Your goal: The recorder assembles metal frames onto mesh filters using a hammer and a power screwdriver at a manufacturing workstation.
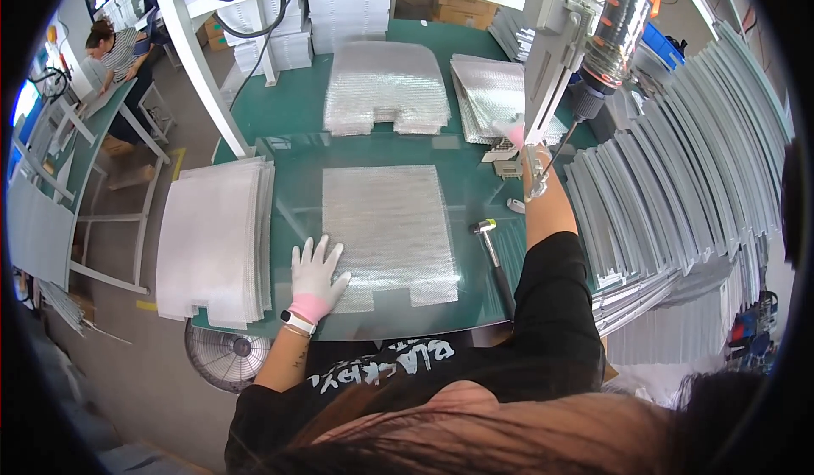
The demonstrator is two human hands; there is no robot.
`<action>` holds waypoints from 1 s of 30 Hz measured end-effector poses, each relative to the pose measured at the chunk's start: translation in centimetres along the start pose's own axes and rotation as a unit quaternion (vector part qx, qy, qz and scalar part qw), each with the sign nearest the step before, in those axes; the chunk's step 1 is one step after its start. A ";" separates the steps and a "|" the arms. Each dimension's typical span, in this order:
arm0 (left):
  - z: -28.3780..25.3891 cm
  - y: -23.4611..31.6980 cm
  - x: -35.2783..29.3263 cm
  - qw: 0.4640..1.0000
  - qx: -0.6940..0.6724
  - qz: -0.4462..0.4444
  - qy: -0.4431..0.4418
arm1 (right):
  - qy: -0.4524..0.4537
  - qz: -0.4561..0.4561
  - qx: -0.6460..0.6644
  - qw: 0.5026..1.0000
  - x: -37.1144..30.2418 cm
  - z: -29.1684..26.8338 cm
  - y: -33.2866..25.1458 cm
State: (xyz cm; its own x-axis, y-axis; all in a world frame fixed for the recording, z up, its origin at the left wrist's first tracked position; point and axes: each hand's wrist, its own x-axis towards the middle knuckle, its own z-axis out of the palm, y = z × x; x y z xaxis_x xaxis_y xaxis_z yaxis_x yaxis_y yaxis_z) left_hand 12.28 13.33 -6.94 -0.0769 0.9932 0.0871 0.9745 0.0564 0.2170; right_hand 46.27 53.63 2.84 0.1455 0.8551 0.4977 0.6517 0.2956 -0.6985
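A silvery perforated metal sheet [386,229] with a notch in its near edge lies flat on the green table. My left hand [315,276], in a white glove with a pink cuff, rests spread at the sheet's lower left edge. Stretched forward past the drill's metal stand, my right hand [514,133] is at a fanned stack of similar sheets [490,93] at the back right. The stand hides most of that hand, so its fingers do not show. Small metal blocks [507,169] sit just below it.
A drill [615,34] hangs at the upper right on its stand. A hammer [495,267] lies right of the sheet. Other stacks stand at the back [386,85] and left [212,237]. Long rows of grey panels [670,170] crowd the right. A co-worker [123,51] is far left.
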 end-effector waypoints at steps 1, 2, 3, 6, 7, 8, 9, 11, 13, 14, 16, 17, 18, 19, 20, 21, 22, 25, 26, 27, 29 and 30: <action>0.1 0.0 0.0 1.000 -0.007 0.004 0.002 | 0.016 -0.007 0.031 0.999 0.5 -0.4 0.2; 0.1 0.1 0.0 1.000 -0.014 0.009 0.003 | 0.032 -0.015 0.062 0.997 -0.5 -1.9 1.3; 0.1 0.2 0.0 1.000 -0.011 0.007 0.006 | 0.046 -0.023 0.094 0.994 0.5 -1.2 0.9; -0.2 0.6 0.2 0.998 -0.061 -0.018 0.002 | 0.090 -0.043 0.185 0.978 0.5 -2.5 1.8; -0.5 0.6 0.5 0.998 -0.061 -0.016 0.001 | 0.106 -0.049 0.212 0.970 -0.2 -2.7 2.3; -0.9 0.6 1.2 0.999 -0.047 -0.004 -0.009 | 0.123 -0.053 0.237 0.962 -1.0 -3.2 3.0; -1.7 0.9 1.7 0.999 -0.032 0.006 -0.023 | 0.138 -0.055 0.262 0.953 -1.6 -3.6 3.3; -2.3 1.1 1.6 0.999 -0.020 -0.027 -0.026 | 0.047 -0.038 0.294 0.954 -7.4 -4.5 -1.3; -4.5 2.8 1.5 0.999 0.028 -0.035 0.019 | -0.012 -0.040 0.387 0.921 -15.2 -5.7 -6.2; -4.6 3.5 1.2 0.998 0.029 -0.044 0.020 | -0.017 -0.033 0.420 0.907 -19.0 -5.4 -8.0; -4.7 5.7 0.9 0.969 -0.156 0.001 0.193 | -0.043 -0.070 0.427 0.900 -26.2 -4.8 -9.2; -4.5 7.7 0.7 0.861 -0.469 0.036 0.196 | -0.064 -0.111 0.401 0.907 -29.4 -4.6 -8.9; -4.1 9.6 0.4 0.741 -0.649 -0.028 0.168 | -0.101 -0.166 0.265 0.944 -32.1 -5.1 -10.3; -3.9 10.7 0.0 0.584 -0.796 -0.091 0.129 | -0.135 -0.215 0.122 0.960 -33.5 -6.1 -11.8; -4.1 10.7 -0.2 0.586 -0.795 -0.096 0.126 | -0.137 -0.210 0.122 0.960 -33.8 -6.8 -12.0; -4.4 10.4 -0.3 0.614 -0.761 -0.102 0.185 | -0.138 -0.184 0.112 0.967 -34.0 -7.4 -12.0; -4.7 9.7 -0.3 0.638 -0.721 -0.109 0.247 | -0.141 -0.160 0.104 0.971 -33.9 -8.3 -12.5; -4.1 4.8 -1.6 0.642 -0.728 -0.128 0.203 | -0.090 -0.172 -0.154 0.969 -29.3 -12.0 -12.2; -3.9 3.6 -1.7 0.678 -0.704 -0.136 0.160 | -0.183 -0.059 -0.051 0.980 -28.6 -12.4 -11.6; -3.6 3.8 -1.8 0.679 -0.704 -0.139 0.158 | -0.271 0.053 0.055 0.959 -28.3 -12.7 -11.2; -3.1 4.6 -2.1 0.740 -0.621 -0.155 0.208 | -0.294 0.045 0.068 0.952 -29.2 -11.9 -9.8; -3.0 5.0 -2.2 0.797 -0.543 -0.156 0.213 | -0.290 0.034 0.058 0.955 -29.5 -11.7 -9.7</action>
State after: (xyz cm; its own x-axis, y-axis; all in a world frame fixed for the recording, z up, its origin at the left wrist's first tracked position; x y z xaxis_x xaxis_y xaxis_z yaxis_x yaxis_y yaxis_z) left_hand 16.71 11.09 -3.11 -0.5698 0.8105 0.1359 0.1553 -0.0562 0.9863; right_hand 44.31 20.53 0.95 -0.2733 0.9563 0.1039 0.5644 0.2469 -0.7877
